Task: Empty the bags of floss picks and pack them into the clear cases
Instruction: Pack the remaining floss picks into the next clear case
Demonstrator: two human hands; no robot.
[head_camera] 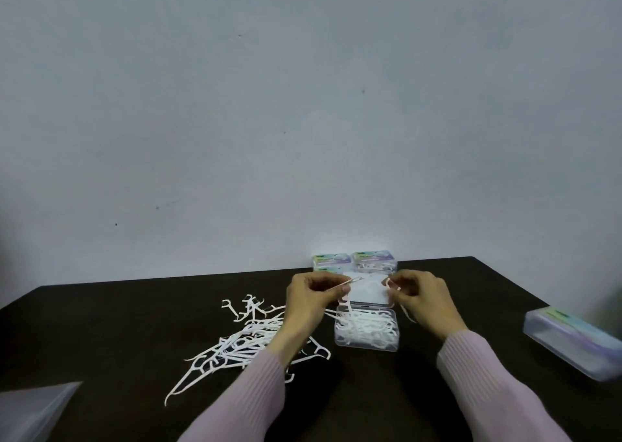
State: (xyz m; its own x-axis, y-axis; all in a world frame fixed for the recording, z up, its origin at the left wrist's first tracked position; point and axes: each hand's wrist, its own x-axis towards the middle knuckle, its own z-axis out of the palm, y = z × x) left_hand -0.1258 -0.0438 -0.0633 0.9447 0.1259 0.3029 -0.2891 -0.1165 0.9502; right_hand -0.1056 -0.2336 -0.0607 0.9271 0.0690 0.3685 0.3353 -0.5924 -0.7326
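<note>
An open clear case [367,332] sits in the middle of the dark table [134,323], partly filled with white floss picks, its lid [368,291] tipped back behind it. My left hand [308,302] hovers over the case's left side and pinches a floss pick [338,286] that points right. At the case's right side my right hand [425,302] pinches another floss pick [392,285] by its head. A loose pile of floss picks [242,337] lies on the table left of the case, partly under my left forearm.
Closed cases with pastel labels [355,261] are stacked at the table's back edge against the wall. Another closed case [572,339] lies at the right edge. A clear plastic bag [30,408] lies at the near left corner.
</note>
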